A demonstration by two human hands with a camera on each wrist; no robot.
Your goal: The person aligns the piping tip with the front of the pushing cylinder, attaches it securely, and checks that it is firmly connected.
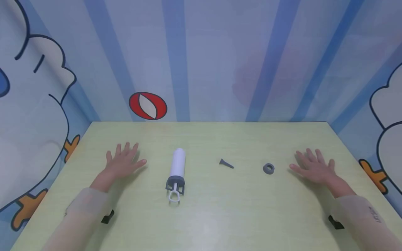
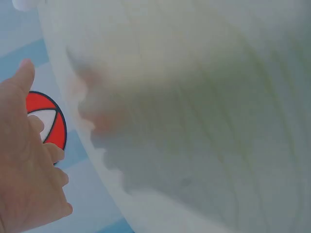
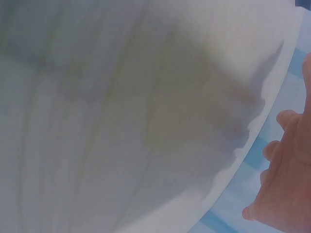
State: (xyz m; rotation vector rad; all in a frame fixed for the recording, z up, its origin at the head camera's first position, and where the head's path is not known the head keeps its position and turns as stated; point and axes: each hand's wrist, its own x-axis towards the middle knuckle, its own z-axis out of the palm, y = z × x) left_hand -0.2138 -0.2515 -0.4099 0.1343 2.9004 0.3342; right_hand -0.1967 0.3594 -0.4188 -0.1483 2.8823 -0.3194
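My left hand [image 1: 122, 164] is over the left part of the table, palm down with fingers spread, holding nothing. Just right of it lies a white syringe-like tube [image 1: 178, 163] with a grey collar [image 1: 176, 180] and a ring-handled plunger [image 1: 174, 196], the ring toward me. A small grey tapered nozzle [image 1: 226, 163] lies near the middle. Farther right is a grey ring-shaped piece [image 1: 268, 168]. My right hand [image 1: 314, 168], also spread and holding nothing, is to the right of that ring. Both wrist views show the hands [image 2: 29, 160] [image 3: 286, 170] with extended fingers above the tabletop.
The pale wooden table [image 1: 207, 223] ends at a striped blue backdrop [image 1: 213, 62] along its far edge. A red and white oval [image 1: 160, 104] is printed on it. Cartoon-printed panels [image 1: 28, 139] stand at both sides.
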